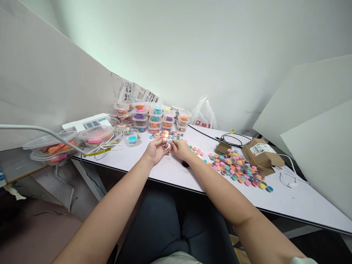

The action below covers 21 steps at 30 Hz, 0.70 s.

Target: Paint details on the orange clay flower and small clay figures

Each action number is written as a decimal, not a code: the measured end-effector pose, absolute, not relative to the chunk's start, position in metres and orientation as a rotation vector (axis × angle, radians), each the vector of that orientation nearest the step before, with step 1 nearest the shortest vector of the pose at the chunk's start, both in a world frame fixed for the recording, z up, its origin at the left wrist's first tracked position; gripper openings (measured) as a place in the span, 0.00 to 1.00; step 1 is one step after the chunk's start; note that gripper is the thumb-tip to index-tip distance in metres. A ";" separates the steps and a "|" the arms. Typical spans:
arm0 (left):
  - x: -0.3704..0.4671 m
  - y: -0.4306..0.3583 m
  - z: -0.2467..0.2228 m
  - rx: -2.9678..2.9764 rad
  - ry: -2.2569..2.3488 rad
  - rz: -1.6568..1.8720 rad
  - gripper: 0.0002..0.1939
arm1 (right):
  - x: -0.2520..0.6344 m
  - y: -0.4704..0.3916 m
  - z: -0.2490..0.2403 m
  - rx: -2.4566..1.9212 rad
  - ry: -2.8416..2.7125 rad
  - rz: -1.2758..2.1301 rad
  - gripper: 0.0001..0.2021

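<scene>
My left hand (156, 151) is closed around a small white and orange clay figure (165, 135), holding it upright above the table. Close beside it, my right hand (180, 149) has its fingers pinched together near the figure's lower part; whatever lies between the fingertips is too small to make out. Small coloured discs (176, 135) are scattered on the table just behind both hands. A little tub with blue clay (132, 139) stands to the left of my left hand.
Stacked clear tubs of coloured clay (154, 119) line the back. At right, a big pile of coloured discs (236, 167) lies before an opened cardboard box (261, 154). A power strip (90, 123), black cable (231, 139) and plastic bag (204, 113) sit around the white table (167, 172).
</scene>
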State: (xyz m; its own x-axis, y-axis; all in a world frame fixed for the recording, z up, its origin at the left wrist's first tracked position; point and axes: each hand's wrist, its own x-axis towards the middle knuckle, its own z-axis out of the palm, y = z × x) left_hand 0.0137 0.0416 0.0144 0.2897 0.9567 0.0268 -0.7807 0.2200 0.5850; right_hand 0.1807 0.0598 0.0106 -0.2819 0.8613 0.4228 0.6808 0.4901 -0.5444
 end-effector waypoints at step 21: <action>0.013 0.032 0.015 0.733 0.199 1.078 0.11 | 0.181 0.012 0.049 -0.697 -1.579 0.401 0.18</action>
State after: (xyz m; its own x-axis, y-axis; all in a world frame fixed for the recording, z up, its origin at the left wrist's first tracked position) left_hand 0.0127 0.0321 0.0154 0.4817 0.8543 0.1952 -0.7285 0.2666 0.6311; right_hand 0.1806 0.0125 0.0489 -0.0139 0.6424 0.7662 0.1987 0.7528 -0.6276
